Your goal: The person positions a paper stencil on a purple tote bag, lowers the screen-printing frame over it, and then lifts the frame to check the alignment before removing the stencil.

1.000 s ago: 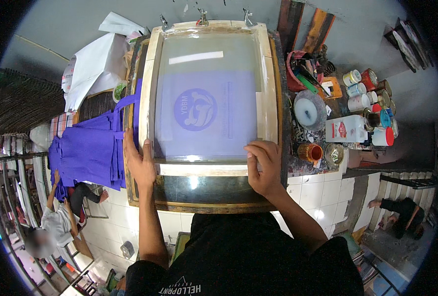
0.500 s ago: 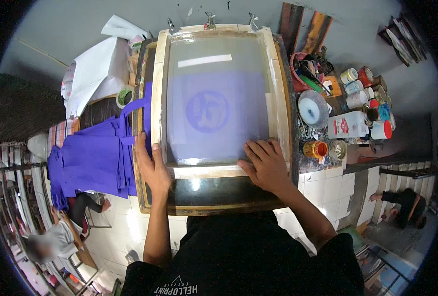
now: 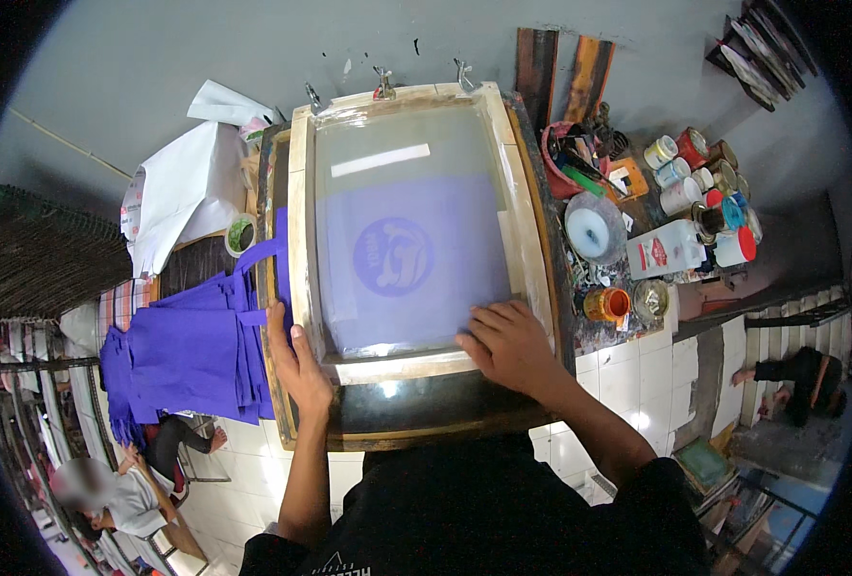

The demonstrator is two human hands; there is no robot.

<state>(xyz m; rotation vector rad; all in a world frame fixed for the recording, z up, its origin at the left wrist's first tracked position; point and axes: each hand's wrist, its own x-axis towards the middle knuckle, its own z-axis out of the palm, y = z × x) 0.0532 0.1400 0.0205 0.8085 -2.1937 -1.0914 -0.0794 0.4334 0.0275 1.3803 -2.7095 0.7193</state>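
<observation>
Grey wall fills the upper frame; below it stands a dark print table [image 3: 416,422] edged with white tiles. At centre frame a wooden-framed printing screen [image 3: 411,240] lies flat, a round pale motif [image 3: 394,256] showing through its mesh over purple fabric. Left hand [image 3: 296,360], lower centre-left, rests on the frame's left corner, fingers straight and together, gripping nothing. Right hand [image 3: 510,344], lower centre-right, lies palm down on the frame's near right corner, fingers slightly spread and flat. A stack of purple bags [image 3: 191,350] hangs just left of the table. White paper sheets [image 3: 181,187] lie at upper left. Paint tins and jars [image 3: 695,192] crowd the right, near a white-lidded tub [image 3: 596,228].
</observation>
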